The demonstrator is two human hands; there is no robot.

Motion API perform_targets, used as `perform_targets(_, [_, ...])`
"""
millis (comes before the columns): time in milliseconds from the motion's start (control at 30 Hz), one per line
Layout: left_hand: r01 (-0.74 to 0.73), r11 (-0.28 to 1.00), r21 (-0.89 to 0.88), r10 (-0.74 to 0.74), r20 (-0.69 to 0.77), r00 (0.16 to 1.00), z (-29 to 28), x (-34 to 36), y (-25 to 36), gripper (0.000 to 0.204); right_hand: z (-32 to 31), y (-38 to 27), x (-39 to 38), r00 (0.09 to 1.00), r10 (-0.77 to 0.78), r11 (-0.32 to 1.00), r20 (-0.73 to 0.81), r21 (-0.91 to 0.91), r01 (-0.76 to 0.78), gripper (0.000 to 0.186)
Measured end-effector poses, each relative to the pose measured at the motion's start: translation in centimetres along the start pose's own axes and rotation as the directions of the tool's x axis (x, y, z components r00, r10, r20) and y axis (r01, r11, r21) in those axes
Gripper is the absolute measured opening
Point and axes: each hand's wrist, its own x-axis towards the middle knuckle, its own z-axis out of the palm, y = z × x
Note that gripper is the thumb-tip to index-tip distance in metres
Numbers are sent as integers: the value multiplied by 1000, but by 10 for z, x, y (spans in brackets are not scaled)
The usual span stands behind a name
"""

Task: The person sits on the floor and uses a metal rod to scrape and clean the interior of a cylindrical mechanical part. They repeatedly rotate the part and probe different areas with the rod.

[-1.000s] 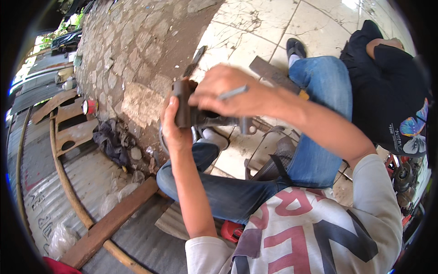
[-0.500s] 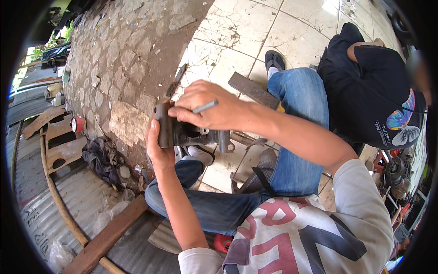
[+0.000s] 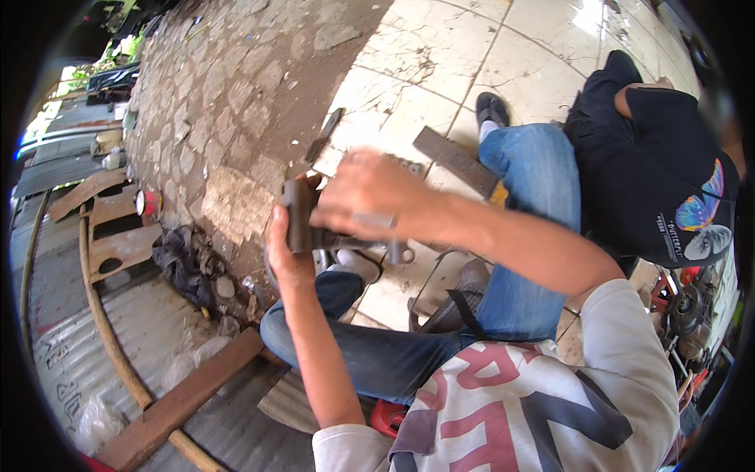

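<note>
We clasp a dark metal bracket [image 3: 298, 216] at its left end with our left hand [image 3: 288, 256]; our blurred right hand [image 3: 376, 193], farther right, curls around a grey rod [image 3: 375, 221].

From mid-view, a red can [image 3: 151, 202] sits at nine o'clock, a brown plank [image 3: 185, 399] at eight, crumpled dark cloth [image 3: 181, 263] between them, and a black-shirted person [image 3: 649, 177] near half past two.

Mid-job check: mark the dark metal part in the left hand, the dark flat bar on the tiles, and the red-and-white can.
Dark metal part [image 3: 299, 217]: head view, on its tube-like end.
Dark flat bar [image 3: 454, 160]: head view, mid-length.
Red-and-white can [image 3: 150, 203]: head view, on its red side.
</note>
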Motion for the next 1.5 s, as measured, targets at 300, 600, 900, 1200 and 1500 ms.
perform_targets(300, [20,987,157,-25,28,999,8,-4,17,62,-7,2,3,999,46,997,-5,58,-46,29])
perform_targets(600, [103,985,141,-98,-38,994,5,-5,21,63,-11,7,2,994,-15,1000,108,13,14,29])
perform_targets(900, [56,997,-50,-53,60,997,-7,-10,7,65,-6,7,-5,923,333,927,-193,248,-283,31])
perform_targets(1200, [50,999,-12,-49,23,999,-10,-26,4,74,-10,-5,2,875,400,852,-274,464,-244,32])
perform_targets(1500, [273,955,120,-241,-227,944,11,-32,22,39,-2,2,6,929,211,931,-305,353,-96,33])
